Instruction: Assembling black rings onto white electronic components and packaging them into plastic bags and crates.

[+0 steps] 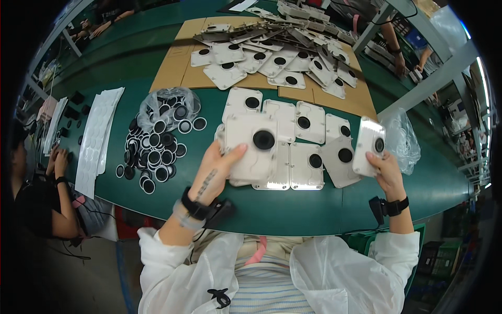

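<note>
Under left hand (217,172), stacked white plates (259,152) partly hidden, right hand (384,170) gripping another

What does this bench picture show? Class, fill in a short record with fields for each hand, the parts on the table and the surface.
Left hand: left hand grips a white square plate with a black disc
Right hand: right hand holds a second white plate, tilted
Laid out: white plates in rows
Loose parts: black round discs spilling from a clear bag
Farther back: heap of plates on cardboard
Surface: green table
</note>
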{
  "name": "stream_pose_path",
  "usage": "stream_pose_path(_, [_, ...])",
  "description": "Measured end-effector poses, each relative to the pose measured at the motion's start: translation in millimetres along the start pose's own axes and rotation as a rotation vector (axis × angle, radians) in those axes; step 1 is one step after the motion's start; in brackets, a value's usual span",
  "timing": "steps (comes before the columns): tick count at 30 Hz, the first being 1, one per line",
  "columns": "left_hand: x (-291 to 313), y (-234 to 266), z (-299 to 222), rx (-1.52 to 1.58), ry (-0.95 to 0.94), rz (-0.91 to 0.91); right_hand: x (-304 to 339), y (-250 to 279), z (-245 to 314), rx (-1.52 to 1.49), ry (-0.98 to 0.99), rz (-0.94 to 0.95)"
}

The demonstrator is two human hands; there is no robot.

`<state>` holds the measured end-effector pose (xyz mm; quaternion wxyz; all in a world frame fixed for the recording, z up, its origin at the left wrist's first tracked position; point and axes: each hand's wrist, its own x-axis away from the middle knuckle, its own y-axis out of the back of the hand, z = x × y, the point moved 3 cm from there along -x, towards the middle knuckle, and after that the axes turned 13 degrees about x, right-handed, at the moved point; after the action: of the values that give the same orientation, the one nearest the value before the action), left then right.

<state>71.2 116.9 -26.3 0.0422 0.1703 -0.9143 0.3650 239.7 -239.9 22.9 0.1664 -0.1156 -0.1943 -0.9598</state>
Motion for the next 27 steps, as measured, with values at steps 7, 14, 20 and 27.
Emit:
stream_pose_path(7, [-32.4,-17.6,28.2,0.045,-0.123,-0.064,-14.3,-53.1,41.4,-0.127,0.133,0.037])
stream_pose_path(14, [-9.0,-58.8,66.0,0.193,-0.028,0.145,10.0,-129.6,32.0,-0.091,0.016,0.358])
stream_pose_path(20, [-10.9,-32.2,43.7,0.105,0.139,0.252,9.6,-139.3,28.0,-0.254,-0.058,0.397])
stream_pose_path(27, [-9.1,10.2,-7.9,-1.408,-0.434,-0.139,-47.8,-174.3,37.4,-0.373,-0.416,0.657])
